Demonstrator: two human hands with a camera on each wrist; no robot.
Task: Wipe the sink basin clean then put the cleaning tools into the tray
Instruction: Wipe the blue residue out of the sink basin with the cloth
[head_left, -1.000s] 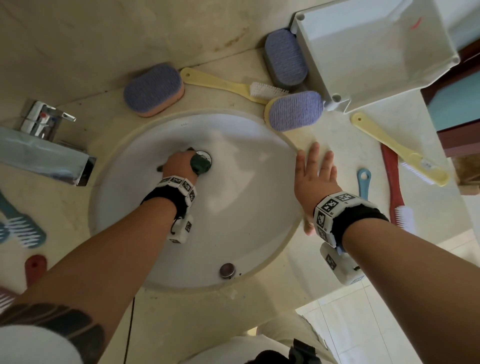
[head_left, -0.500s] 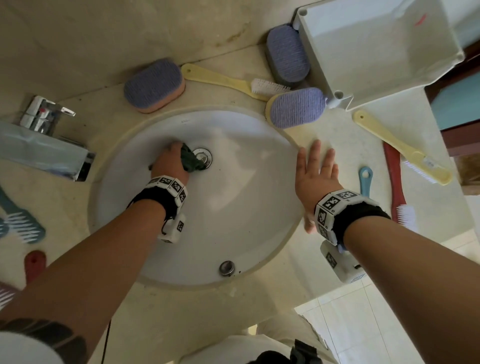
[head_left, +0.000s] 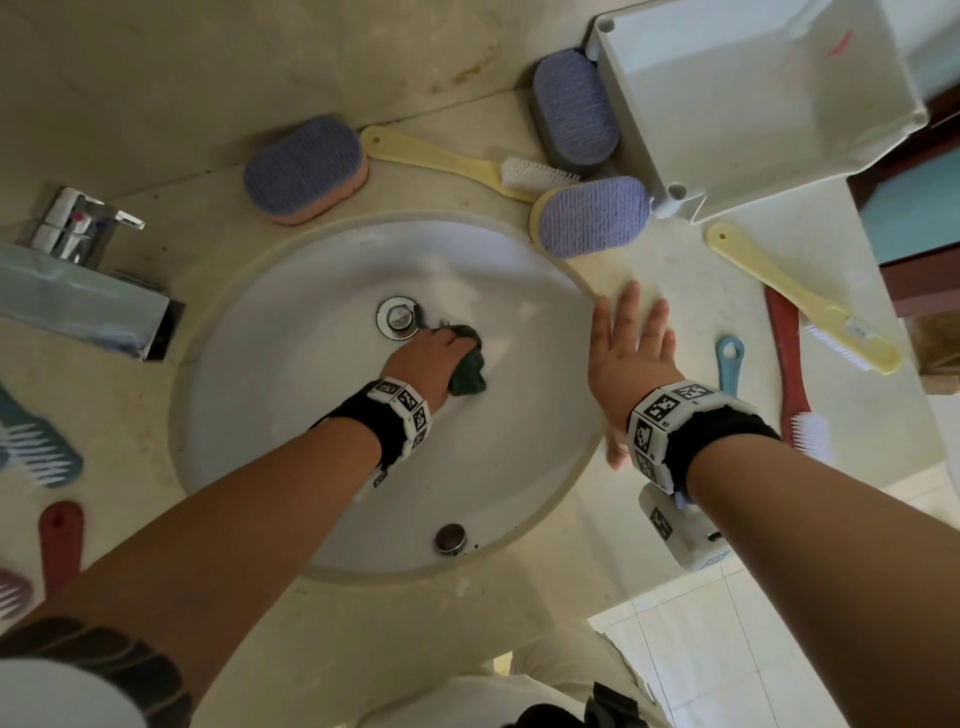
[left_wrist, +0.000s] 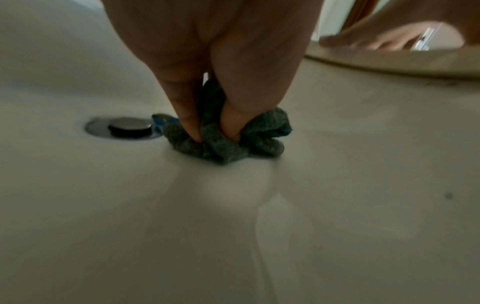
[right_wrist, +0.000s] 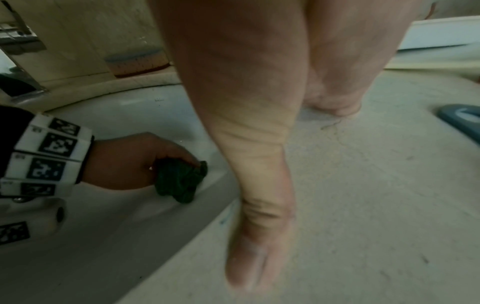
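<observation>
In the round white sink basin (head_left: 291, 415), my left hand (head_left: 426, 358) grips a bunched dark green cloth (head_left: 467, 369) and presses it on the basin floor just right of the metal drain (head_left: 397, 317). The left wrist view shows my fingertips (left_wrist: 192, 131) dug into the cloth (left_wrist: 228, 142) beside the drain (left_wrist: 127, 125). My right hand (head_left: 631, 353) lies flat, fingers spread, on the counter at the basin's right rim. The white tray (head_left: 753, 93) stands at the back right, tilted. Seen from the right wrist, my left hand (right_wrist: 124, 162) holds the cloth (right_wrist: 182, 181).
Purple scrub sponges (head_left: 306, 169) (head_left: 574, 109) (head_left: 592, 215) and a yellow brush (head_left: 467, 161) lie behind the basin. A yellow brush (head_left: 800, 296), a red brush (head_left: 792, 374) and a blue handle (head_left: 728, 369) lie right of my right hand. The tap (head_left: 78, 234) is at left, with several brushes (head_left: 36, 441).
My left hand has swept the green cloth from the left of the drain to its right, lower in the basin. The right hand has stayed flat on the counter.
</observation>
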